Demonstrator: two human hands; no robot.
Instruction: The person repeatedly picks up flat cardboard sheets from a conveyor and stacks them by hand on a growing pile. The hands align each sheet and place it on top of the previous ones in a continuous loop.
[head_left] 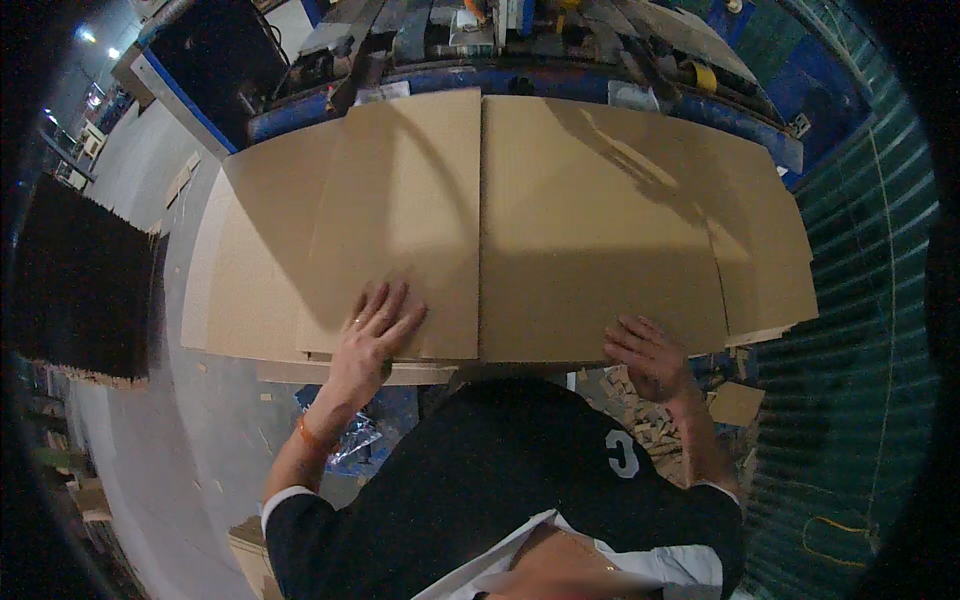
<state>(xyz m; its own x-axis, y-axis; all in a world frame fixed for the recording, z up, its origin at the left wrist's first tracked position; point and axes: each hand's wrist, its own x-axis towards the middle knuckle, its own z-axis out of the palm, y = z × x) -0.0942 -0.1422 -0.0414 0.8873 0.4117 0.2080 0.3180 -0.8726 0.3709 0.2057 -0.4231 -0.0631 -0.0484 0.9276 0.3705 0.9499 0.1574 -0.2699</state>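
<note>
Large flat sheets of brown cardboard (590, 200) lie in front of me, overlapping one another, with a narrow dark slot running between two panels near the middle. My left hand (373, 325) rests on the near part of the left cardboard panel (400, 220), fingers stretched out over its surface. At the near edge of the right-hand panel, my right hand (648, 355) lies with its fingers extended on the board. Neither hand is wrapped round anything. An orange band (312, 437) circles my left wrist.
Beyond the sheets stands a machine with a blue bar (440, 85) and metal parts. A dark stack (80, 280) stands on the grey floor (185, 440) at the left. Cardboard scraps (650, 430) litter the floor under the right side. A green corrugated wall (850, 330) rises at the right.
</note>
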